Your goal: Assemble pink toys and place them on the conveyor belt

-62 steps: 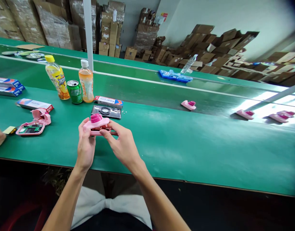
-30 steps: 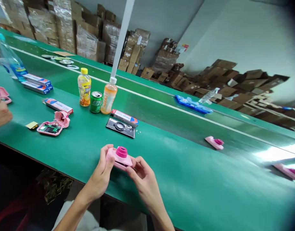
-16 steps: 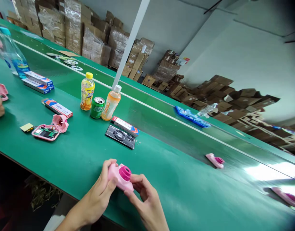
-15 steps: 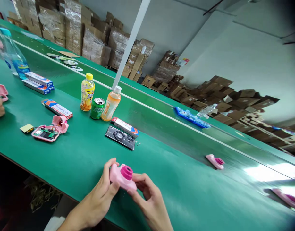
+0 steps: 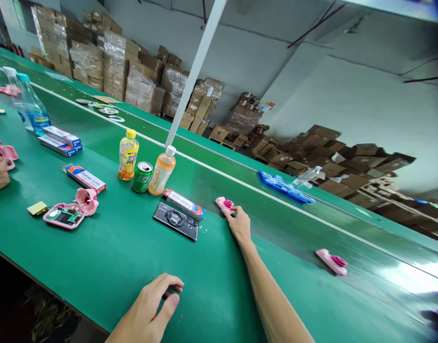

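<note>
Opened pink case (image 5: 64,216): laid on the counter (image 5: 119,257), untouched.
Left hand (image 5: 147,305): free, fingers loosely curled above the counter; nothing seen held.
Pink camera (image 5: 222,204): placed on the green strip (image 5: 276,219), ahead and right of the left hand; long axis slanted, far left to near right.
Right hand (image 5: 241,226): nearer; camera's right end pinched by fingertips.
Second pink camera (image 5: 329,261): seen farther right, well apart.
</note>
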`<action>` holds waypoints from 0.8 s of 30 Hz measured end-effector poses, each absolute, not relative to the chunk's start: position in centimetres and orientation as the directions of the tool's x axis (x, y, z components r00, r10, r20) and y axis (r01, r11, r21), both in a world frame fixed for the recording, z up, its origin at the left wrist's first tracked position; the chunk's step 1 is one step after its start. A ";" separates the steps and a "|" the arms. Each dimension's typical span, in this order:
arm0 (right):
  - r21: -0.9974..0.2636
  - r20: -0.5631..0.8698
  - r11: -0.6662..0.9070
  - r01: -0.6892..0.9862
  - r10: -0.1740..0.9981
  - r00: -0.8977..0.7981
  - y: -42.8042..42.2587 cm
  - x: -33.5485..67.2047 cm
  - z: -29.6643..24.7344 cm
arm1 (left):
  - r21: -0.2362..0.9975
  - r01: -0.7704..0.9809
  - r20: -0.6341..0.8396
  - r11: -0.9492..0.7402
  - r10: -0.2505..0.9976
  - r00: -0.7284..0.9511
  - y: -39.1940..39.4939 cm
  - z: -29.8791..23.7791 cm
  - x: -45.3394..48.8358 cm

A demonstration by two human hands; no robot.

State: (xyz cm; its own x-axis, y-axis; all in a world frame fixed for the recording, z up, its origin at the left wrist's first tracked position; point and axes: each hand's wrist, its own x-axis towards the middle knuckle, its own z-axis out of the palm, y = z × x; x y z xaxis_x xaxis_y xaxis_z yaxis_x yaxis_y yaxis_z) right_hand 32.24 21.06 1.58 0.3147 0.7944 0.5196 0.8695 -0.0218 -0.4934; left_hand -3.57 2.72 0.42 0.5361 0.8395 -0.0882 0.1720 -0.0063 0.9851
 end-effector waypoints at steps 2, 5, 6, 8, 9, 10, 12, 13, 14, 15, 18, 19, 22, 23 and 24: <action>-0.426 0.582 0.076 0.901 0.786 0.209 20.0 30.5 1.0 | 0.984 0.172 -0.056 -0.043 0.844 0.533 2.9 0.4 -3.4; -0.332 0.557 0.320 0.888 0.826 -0.089 17.4 26.0 0.2 | 0.980 0.185 -0.039 -0.070 0.849 0.526 3.0 0.4 -3.1; -0.302 0.506 0.408 0.862 0.834 -0.217 16.7 24.2 0.1 | 0.979 0.190 -0.039 -0.072 0.853 0.521 3.0 0.4 -3.1; -0.256 0.361 0.522 0.814 0.833 -0.420 15.8 21.2 0.2 | 0.980 0.184 -0.029 -0.077 0.858 0.512 2.8 0.5 -3.1; -0.240 0.290 0.543 0.805 0.831 -0.474 15.6 20.2 0.4 | 0.982 0.173 -0.020 -0.079 0.862 0.507 2.7 0.5 -3.1; -0.230 0.231 0.545 0.806 0.835 -0.499 15.7 19.4 0.7 | 0.985 0.155 -0.016 -0.071 0.866 0.499 2.6 0.5 -3.1; -0.229 0.174 0.516 0.825 0.856 -0.487 16.3 18.9 1.3 | 0.994 0.106 -0.026 -0.029 0.875 0.483 3.1 0.5 -3.2; -0.234 0.163 0.506 0.830 0.862 -0.479 16.6 19.0 1.6 | 0.996 0.092 -0.033 -0.012 0.880 0.474 3.7 0.6 -3.3; -0.237 0.156 0.500 0.833 0.866 -0.475 17.0 19.2 1.7 | 0.995 0.095 -0.021 -0.026 0.888 0.459 4.7 0.7 -3.4; -0.239 0.145 0.493 0.836 0.870 -0.471 17.3 19.4 1.9 | 0.988 0.124 0.027 -0.091 0.897 0.442 6.1 0.9 -3.6; -0.250 0.121 0.477 0.843 0.879 -0.462 17.6 19.6 2.0 | 0.769 0.355 0.357 -0.532 0.817 0.452 11.9 1.2 -4.1; -0.255 0.121 0.475 0.842 0.880 -0.460 17.6 19.5 2.0 | 0.628 0.425 0.429 -0.652 0.745 0.511 14.1 1.2 -4.3; -0.278 0.143 0.481 0.832 0.877 -0.459 16.9 18.8 2.2 | 0.389 0.465 0.361 -0.795 0.596 0.717 19.3 0.6 -4.7; -0.288 0.154 0.484 0.826 0.875 -0.459 16.6 18.6 2.4 | 0.372 0.458 0.329 -0.808 0.575 0.749 20.3 0.3 -4.7; -0.300 0.165 0.487 0.820 0.873 -0.458 16.3 18.4 2.5 | 0.368 0.452 0.312 -0.812 0.566 0.763 20.9 0.0 -4.8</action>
State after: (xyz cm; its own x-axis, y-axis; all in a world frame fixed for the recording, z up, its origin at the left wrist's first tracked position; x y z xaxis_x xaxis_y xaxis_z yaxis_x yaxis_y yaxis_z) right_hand 18.39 16.34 2.48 -0.4583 0.8733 0.1651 0.8203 0.4871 -0.2999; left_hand -4.77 20.91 0.04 0.7631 0.5661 0.3117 0.4523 -0.8124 0.3681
